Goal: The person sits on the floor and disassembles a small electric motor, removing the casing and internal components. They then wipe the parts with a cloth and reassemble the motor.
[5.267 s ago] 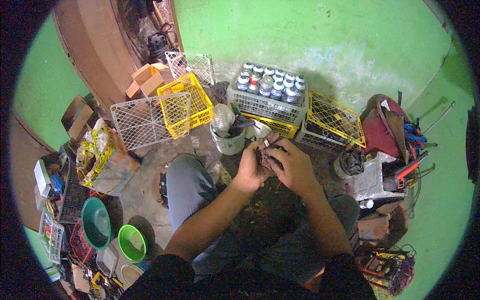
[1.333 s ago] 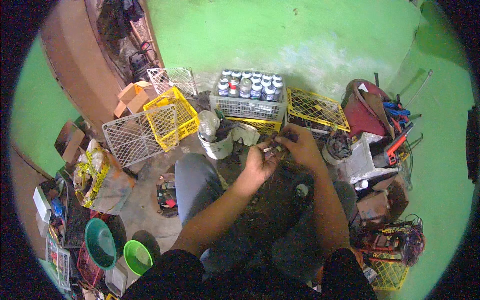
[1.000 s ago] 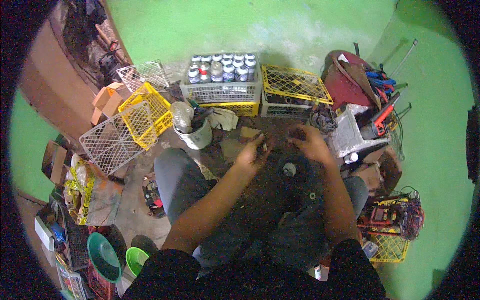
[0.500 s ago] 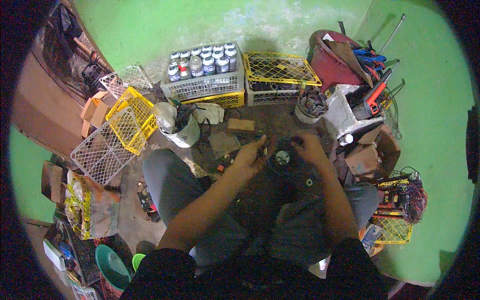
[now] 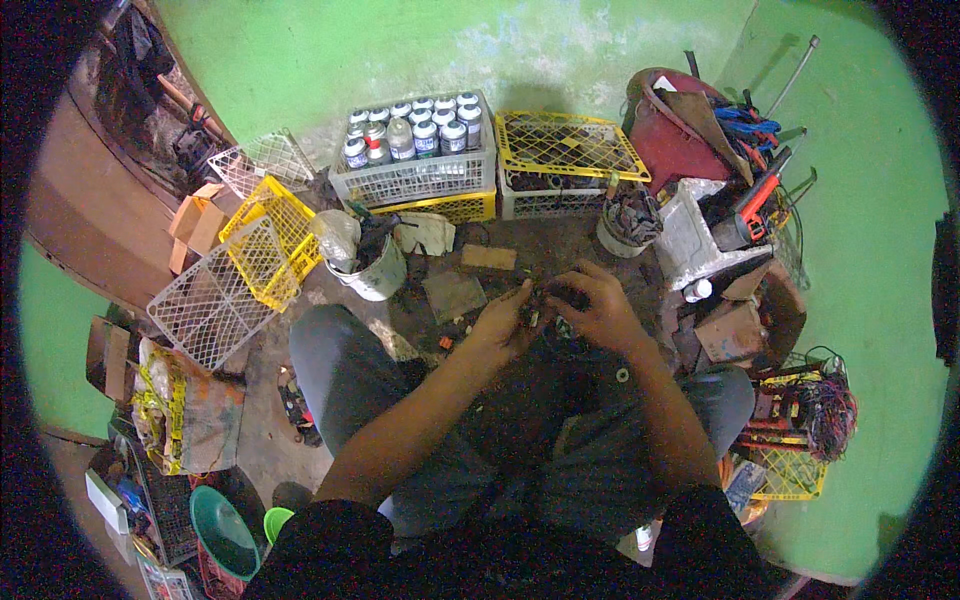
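On my feed, the bare left hand holds a small, dark, partly hidden piece, just beside the bare right hand, whose fingers curl narrowly; I can't tell whether they grip it too.

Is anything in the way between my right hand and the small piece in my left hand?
Nothing visible is: your right hand is close beside the small piece in your left hand; whether they touch is too dark to tell.
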A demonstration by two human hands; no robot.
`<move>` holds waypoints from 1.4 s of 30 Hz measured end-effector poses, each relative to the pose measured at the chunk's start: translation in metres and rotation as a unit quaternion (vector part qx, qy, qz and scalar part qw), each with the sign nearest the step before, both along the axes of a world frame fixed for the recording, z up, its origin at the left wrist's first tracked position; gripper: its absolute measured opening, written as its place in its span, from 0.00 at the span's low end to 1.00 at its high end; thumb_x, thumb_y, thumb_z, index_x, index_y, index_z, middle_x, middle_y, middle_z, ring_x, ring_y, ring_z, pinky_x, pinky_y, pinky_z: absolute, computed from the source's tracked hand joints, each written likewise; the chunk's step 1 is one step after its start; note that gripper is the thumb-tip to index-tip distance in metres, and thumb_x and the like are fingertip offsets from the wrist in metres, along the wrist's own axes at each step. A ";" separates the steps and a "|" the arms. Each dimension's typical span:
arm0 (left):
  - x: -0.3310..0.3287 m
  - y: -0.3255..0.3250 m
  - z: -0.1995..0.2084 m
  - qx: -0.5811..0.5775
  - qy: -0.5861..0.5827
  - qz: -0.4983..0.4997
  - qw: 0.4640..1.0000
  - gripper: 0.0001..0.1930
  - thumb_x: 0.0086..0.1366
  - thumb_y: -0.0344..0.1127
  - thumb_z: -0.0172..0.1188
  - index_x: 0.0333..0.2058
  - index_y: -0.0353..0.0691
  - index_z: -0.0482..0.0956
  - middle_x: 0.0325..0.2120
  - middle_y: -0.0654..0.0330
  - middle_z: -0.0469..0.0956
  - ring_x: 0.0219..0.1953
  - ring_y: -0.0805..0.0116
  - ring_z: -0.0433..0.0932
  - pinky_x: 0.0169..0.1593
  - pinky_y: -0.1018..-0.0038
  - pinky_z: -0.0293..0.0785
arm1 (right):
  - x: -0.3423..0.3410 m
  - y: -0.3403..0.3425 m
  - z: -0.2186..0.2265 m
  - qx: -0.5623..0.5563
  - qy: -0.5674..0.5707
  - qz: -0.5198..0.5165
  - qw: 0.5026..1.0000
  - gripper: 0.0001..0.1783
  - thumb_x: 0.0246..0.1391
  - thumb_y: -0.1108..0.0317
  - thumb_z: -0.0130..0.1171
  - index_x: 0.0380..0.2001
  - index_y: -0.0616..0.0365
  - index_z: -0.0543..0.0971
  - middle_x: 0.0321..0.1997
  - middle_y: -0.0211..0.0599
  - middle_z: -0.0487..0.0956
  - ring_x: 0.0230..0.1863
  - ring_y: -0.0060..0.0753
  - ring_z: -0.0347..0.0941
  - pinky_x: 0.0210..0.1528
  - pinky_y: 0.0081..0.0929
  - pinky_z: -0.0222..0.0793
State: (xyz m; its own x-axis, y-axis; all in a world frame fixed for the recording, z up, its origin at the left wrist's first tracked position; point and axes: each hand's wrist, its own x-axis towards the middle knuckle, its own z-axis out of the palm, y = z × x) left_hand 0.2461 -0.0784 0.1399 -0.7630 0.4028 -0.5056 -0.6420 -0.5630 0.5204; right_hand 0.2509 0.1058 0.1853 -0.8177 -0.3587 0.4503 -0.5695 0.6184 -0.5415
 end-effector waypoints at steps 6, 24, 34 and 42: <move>-0.010 0.000 -0.024 0.025 0.028 0.020 0.999 0.12 0.72 0.42 0.55 0.46 0.41 0.77 0.40 0.61 0.79 0.40 0.70 0.77 0.40 0.75 0.78 | 0.006 -0.010 -0.006 0.039 0.019 -0.054 0.998 0.21 0.46 0.61 0.73 0.44 0.53 0.81 0.49 0.52 0.75 0.47 0.56 0.77 0.48 0.42 0.75; -0.019 -0.001 -0.044 0.079 -0.054 0.029 0.995 0.16 0.74 0.31 0.43 0.55 0.35 0.71 0.51 0.50 0.76 0.53 0.57 0.77 0.58 0.64 0.77 | -0.012 0.025 -0.016 -0.004 -0.061 -0.119 0.991 0.12 0.53 0.72 0.64 0.40 0.64 0.79 0.40 0.51 0.82 0.41 0.54 0.80 0.45 0.40 0.75; -0.012 0.001 -0.025 0.114 -0.008 0.026 0.993 0.30 0.65 0.17 0.43 0.66 0.36 0.56 0.57 0.46 0.71 0.59 0.50 0.72 0.63 0.59 0.72 | -0.008 0.052 -0.034 0.294 -0.257 -0.224 0.893 0.18 0.51 0.61 0.66 0.42 0.62 0.80 0.41 0.54 0.82 0.44 0.56 0.79 0.47 0.49 0.75; -0.010 -0.001 -0.004 0.171 0.008 0.029 0.985 0.34 0.54 0.16 0.43 0.64 0.33 0.59 0.57 0.45 0.70 0.59 0.50 0.72 0.64 0.59 0.72 | -0.011 0.045 -0.025 0.104 -0.032 -0.091 0.990 0.14 0.51 0.69 0.65 0.42 0.60 0.81 0.46 0.52 0.80 0.43 0.57 0.78 0.46 0.46 0.76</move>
